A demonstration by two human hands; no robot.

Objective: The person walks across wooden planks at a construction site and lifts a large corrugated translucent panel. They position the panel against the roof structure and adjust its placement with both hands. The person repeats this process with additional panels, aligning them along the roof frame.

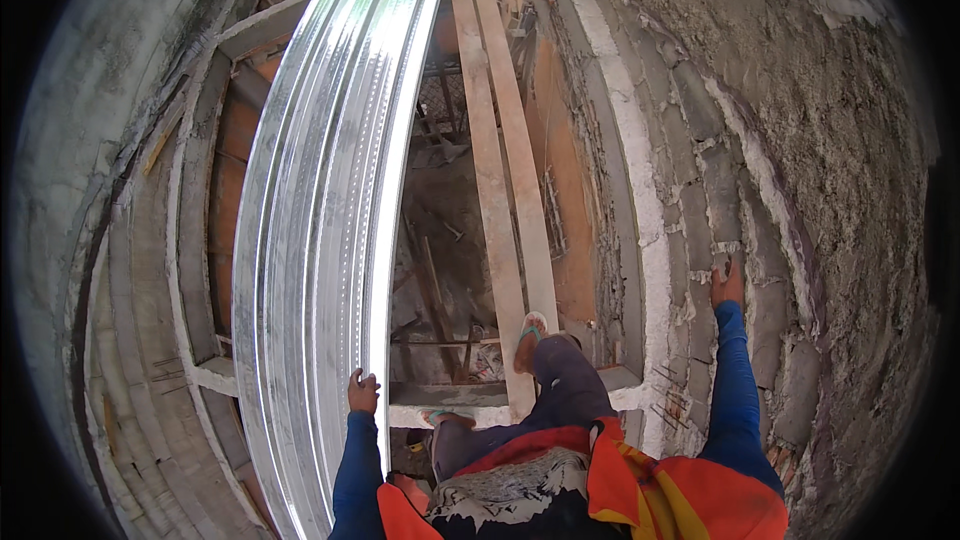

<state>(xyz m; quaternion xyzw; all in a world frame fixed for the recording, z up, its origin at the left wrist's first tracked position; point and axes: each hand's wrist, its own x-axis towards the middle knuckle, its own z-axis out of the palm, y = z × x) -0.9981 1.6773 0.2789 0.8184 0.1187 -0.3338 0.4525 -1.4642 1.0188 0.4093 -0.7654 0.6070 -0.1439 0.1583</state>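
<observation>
A long, shiny ribbed metal decking sheet (335, 140) spans the framed opening on the left, running away from me. Beside its right edge is my left hand (363, 393), fingers loosely bent and a little apart, with nothing visible in them. Whether they touch the metal I cannot tell. My right hand (727, 285) reaches out to the block wall (690, 215) and rests against it, fingers apart. Two long wooden planks (500, 130) lie side by side across the opening, right of the sheet. One of my sandalled feet (528, 342) stands on them.
Below the planks is a deep pit (440, 230) with loose timber and debris. A concrete beam (480, 410) crosses near my other foot (450, 419). Thin metal rods (672, 405) stick out on the right. Rough earth (850, 140) rises beyond the block wall, and a concrete wall (110, 70) stands left.
</observation>
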